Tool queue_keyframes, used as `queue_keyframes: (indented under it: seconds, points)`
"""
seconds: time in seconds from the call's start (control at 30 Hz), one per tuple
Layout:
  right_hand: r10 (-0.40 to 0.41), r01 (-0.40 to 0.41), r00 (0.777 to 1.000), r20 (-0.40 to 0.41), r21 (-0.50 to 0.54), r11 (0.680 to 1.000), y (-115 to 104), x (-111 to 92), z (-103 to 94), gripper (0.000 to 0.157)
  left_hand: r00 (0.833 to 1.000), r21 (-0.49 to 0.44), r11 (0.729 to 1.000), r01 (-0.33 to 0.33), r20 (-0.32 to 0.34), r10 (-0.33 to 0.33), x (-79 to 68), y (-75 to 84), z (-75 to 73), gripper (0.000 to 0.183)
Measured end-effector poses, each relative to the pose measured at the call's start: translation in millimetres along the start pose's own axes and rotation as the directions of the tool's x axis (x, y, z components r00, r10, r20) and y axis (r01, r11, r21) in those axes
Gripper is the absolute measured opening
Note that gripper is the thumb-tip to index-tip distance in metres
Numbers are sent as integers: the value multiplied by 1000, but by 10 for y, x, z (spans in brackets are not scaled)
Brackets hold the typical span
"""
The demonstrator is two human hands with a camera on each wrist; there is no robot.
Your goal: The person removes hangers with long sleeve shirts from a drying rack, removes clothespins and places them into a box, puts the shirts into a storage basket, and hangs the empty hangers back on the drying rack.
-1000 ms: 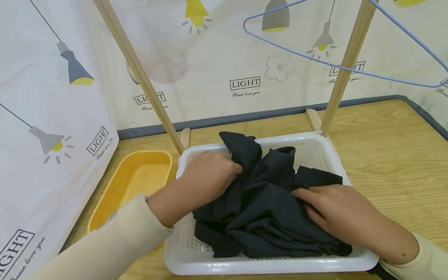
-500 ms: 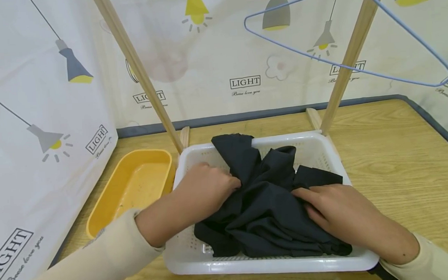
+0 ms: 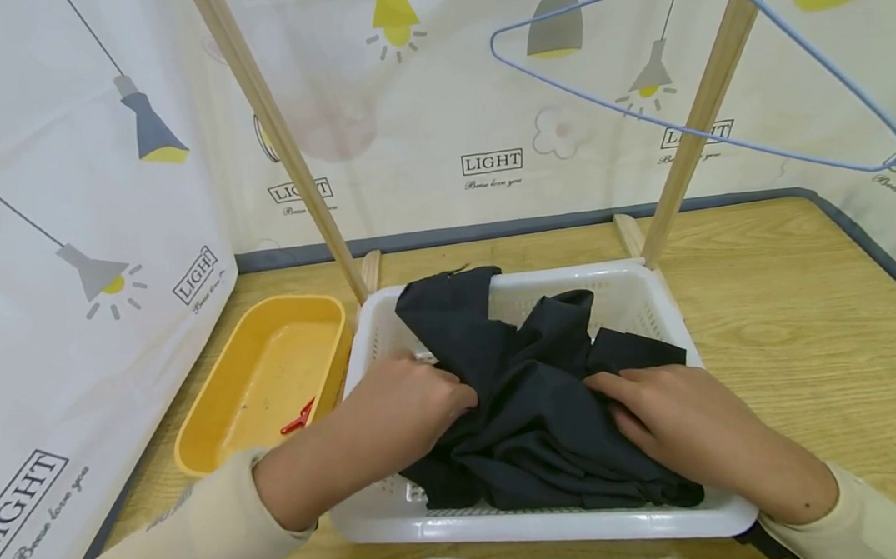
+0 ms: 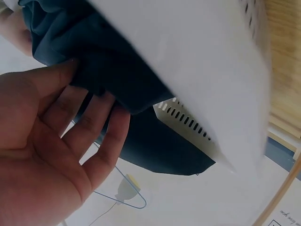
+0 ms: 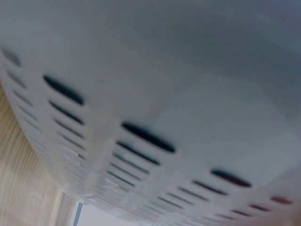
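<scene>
A crumpled dark garment [image 3: 529, 426] lies in a white plastic basket [image 3: 549, 527], one end spread by the back left rim. My left hand [image 3: 416, 402] pinches its left side. In the left wrist view, the thumb and curled fingers of my left hand [image 4: 61, 127] hold a fold of the dark garment [image 4: 108, 56]. At the garment's right side, my right hand [image 3: 695, 427] grips the cloth, with part of its fingers hidden in the folds. The right wrist view shows only the slotted outside of the basket [image 5: 197, 117], and no hand.
A yellow tray [image 3: 191, 424] stands left of the basket, with a red clip [image 3: 298, 418] in it. Behind rise two wooden poles [image 3: 284, 145] on feet. A blue hanger [image 3: 598, 102] hangs at upper right. Printed curtains [image 3: 407, 198] enclose the wooden table [image 3: 809, 297].
My left hand has moved left and toward me with the cloth. The garment's far end has swung left over the back rim. The red clip has come into view; my right hand stays put.
</scene>
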State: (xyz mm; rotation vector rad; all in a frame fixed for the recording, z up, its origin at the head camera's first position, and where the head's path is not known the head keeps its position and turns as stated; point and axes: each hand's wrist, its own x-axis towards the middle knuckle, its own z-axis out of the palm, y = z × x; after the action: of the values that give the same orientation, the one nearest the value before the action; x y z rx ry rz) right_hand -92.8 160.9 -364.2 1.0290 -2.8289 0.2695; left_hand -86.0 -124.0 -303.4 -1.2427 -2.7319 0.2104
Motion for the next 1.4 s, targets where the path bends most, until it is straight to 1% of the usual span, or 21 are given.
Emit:
queue_keyframes:
  seconds: [0.23, 0.33, 0.43, 0.6, 0.67, 0.77, 0.97, 1.1, 1.23, 1.4]
  points:
    - [-17, 17, 1000, -7, -3, 1000, 11, 1, 6, 32, 998, -20, 998, -62, 28, 63, -72, 76, -11, 17]
    - [-17, 17, 1000, -7, -3, 1000, 10, 1, 7, 32, 996, -42, 995, -85, 36, 87, -95, 101, -15, 17]
    - [-11, 11, 1000, -3, -2, 1000, 3, 4, 2, 32, 992, -42, 993, -112, 47, 114, -120, 119, -13, 16]
    - [2, -2, 1000, 16, -2, 1000, -13, 18, -12, 32, 989, -28, 990, -138, 38, 139, -170, 131, -6, 17]
    - [2, -2, 1000, 17, -2, 1000, -16, 23, -14, 32, 989, -31, 989, -142, 30, 142, -190, 130, -2, 18]
    - [5, -5, 1000, 19, 1, 1000, -18, 26, -15, 31, 989, -53, 988, -142, 36, 144, -214, 131, -2, 17]
    - [30, -30, 999, 26, 20, 999, -7, 22, 3, 27, 985, -137, 982, -131, 97, 145, -273, 148, 7, 13]
    - [18, -18, 1000, 21, 11, 1000, 5, 19, 9, 29, 981, -181, 976, -123, 126, 147, -323, 163, 27, 13]
    - [22, -23, 1000, 20, 15, 1000, 0, 21, 9, 28, 978, -208, 972, -108, 151, 141, -361, 172, 49, 12]
    - [29, -30, 999, 17, 23, 999, -12, 16, 3, 27, 980, -216, 971, -101, 147, 135, -405, 171, 93, 14]
